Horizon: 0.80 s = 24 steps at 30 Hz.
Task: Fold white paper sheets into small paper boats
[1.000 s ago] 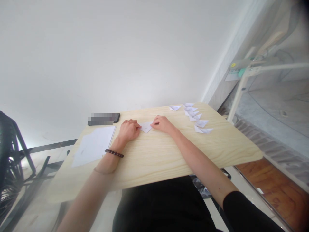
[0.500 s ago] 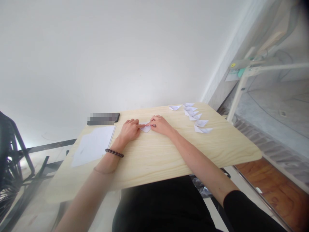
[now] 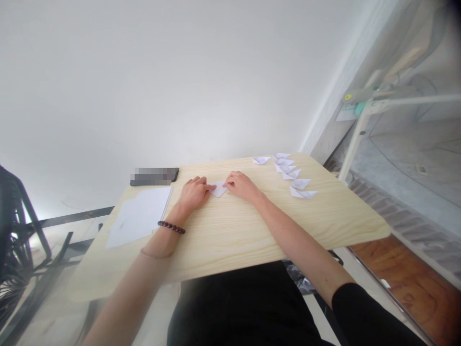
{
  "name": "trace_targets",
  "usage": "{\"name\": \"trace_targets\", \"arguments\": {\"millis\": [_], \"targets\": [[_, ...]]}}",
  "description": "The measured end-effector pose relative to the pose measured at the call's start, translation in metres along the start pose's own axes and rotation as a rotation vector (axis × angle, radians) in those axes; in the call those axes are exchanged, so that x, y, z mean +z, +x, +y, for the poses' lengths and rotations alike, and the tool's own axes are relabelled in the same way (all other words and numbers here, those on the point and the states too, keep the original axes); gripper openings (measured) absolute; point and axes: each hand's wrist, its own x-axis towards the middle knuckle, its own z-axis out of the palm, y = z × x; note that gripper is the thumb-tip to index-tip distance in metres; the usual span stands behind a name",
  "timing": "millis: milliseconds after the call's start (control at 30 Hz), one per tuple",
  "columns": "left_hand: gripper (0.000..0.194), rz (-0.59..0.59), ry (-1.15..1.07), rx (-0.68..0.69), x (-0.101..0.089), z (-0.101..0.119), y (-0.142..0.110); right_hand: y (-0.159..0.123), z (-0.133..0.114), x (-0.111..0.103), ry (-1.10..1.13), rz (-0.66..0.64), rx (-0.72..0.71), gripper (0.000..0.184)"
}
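A small folded piece of white paper (image 3: 218,190) lies on the wooden table between my two hands. My left hand (image 3: 195,193), with a dark bead bracelet at its wrist, has its thumb and curled fingers on the paper's left side. At the right edge, my right hand (image 3: 240,185) pinches the paper between thumb and index finger. The middle of the paper shows between my fingertips, its lower part narrowing to a point. How its layers lie under my fingers is too small to make out.
Several folded paper boats (image 3: 284,166) stand along the right back of the table (image 3: 230,240). White sheets (image 3: 139,218) lie at the left, below a dark flat object (image 3: 154,177) that is partly pixelated. A wall rises behind the table, and a white metal frame (image 3: 355,139) stands at the right.
My right index finger has drawn back from the paper's middle to its right edge, so more of the paper shows. My left hand has barely moved.
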Motion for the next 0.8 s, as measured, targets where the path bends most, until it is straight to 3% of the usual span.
{"name": "trace_targets", "arguments": {"millis": [467,800], "targets": [[0.03,-0.008,-0.035,-0.086,-0.002,0.001,-0.001,-0.004,0.013,-0.011,0.001,0.04,0.017,0.019],[0.031,0.071,-0.217,-0.213,0.01,-0.003,-0.002,-0.006,0.012,0.0,0.098,0.1,0.076,0.015]]}}
